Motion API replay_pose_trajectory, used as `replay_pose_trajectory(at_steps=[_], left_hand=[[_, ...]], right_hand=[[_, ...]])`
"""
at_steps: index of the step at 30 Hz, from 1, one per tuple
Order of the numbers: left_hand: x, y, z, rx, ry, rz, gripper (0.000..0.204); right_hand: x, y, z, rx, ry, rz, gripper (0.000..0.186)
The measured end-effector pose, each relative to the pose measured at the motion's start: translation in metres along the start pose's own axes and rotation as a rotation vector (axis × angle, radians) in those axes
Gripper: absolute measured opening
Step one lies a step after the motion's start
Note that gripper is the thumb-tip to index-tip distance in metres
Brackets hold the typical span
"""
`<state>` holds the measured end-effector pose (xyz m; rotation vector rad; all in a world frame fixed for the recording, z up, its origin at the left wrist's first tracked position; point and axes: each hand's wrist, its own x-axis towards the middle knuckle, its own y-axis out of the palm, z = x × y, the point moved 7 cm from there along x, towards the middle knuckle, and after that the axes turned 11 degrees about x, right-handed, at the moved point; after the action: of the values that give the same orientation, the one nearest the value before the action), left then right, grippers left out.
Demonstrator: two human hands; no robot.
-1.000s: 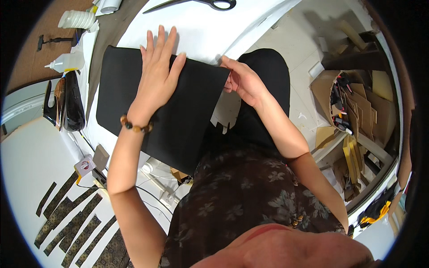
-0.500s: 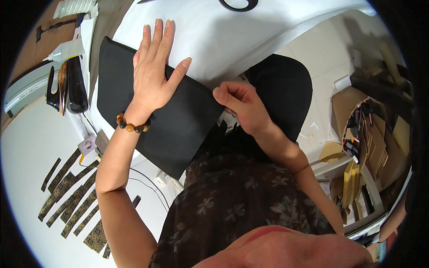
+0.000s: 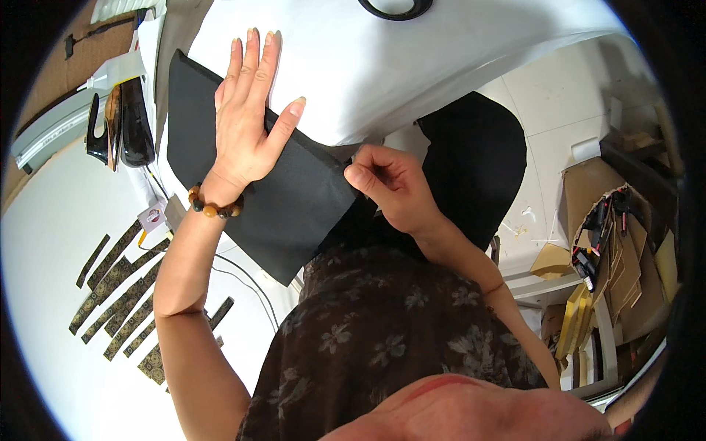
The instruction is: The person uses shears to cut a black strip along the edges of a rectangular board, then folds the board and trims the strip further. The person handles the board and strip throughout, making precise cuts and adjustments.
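Note:
My left hand (image 3: 243,126) lies flat over the black sheet (image 3: 284,226), thumb apart and fingertips reaching past its top edge onto the white paper (image 3: 332,65). The top edge looks creased or folded in a narrow band. My right hand (image 3: 386,187) is closed, thumb against curled fingers, pinching the sheet's right-hand corner. A bead bracelet circles my left wrist. Above my hands, the black handle of scissors (image 3: 398,15) shows at the frame's edge.
My black-clothed leg (image 3: 482,173) is beside the table. At left are a glossy black tool (image 3: 136,125), a squeeze bottle (image 3: 115,72), cables and patterned strips (image 3: 125,309) on a white surface. At right, cardboard pieces (image 3: 628,272) and tools stand near a low frame.
The view has shifted. My right hand has curled tighter on the corner and sits lower, and the sheet's top edge looks more creased. My left hand has stayed flat on the sheet.

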<state>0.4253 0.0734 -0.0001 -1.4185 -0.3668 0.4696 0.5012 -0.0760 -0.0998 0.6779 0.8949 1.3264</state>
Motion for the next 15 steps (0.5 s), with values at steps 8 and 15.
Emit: replay_pose_trajectory(at_steps=[8, 15], left_hand=[[0.000, 0.002, 0.001, 0.000, -0.012, 0.007, 0.074], [0.002, 0.001, -0.001, 0.026, -0.034, 0.035, 0.072]], right_hand=[[0.002, -0.002, 0.009, -0.207, -0.193, -0.017, 0.023], [0.006, -0.006, 0.001, -0.241, -0.217, -0.006, 0.021]])
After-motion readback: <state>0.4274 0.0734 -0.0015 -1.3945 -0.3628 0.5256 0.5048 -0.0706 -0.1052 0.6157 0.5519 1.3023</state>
